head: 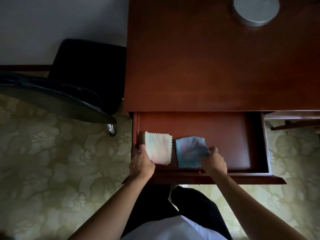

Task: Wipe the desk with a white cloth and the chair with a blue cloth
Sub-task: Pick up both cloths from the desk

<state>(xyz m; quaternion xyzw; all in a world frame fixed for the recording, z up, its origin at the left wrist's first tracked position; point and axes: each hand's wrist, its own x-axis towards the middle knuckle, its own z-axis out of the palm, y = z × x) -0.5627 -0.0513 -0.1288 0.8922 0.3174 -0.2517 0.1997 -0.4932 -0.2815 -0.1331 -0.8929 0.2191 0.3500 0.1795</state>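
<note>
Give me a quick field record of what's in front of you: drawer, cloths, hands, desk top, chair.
drawer: pulled open under the desk
white cloth: in drawer, left side, gripped by left hand
blue cloth: in drawer beside the white one, pinched at its right edge by right hand
desk: grey round base at far right
chair: black, left of desk

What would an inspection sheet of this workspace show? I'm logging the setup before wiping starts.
Surface: desk top bare wood; its drawer pulled open.
Job's things: white cloth and blue cloth side by side in the drawer; chair left of the desk.
Clutter: round grey lamp base at the far edge.
Grippers: left hand holds the white cloth; right hand pinches the blue cloth.
Cables: nothing seen.
Surroundings: floral carpet, pale wall.
</note>
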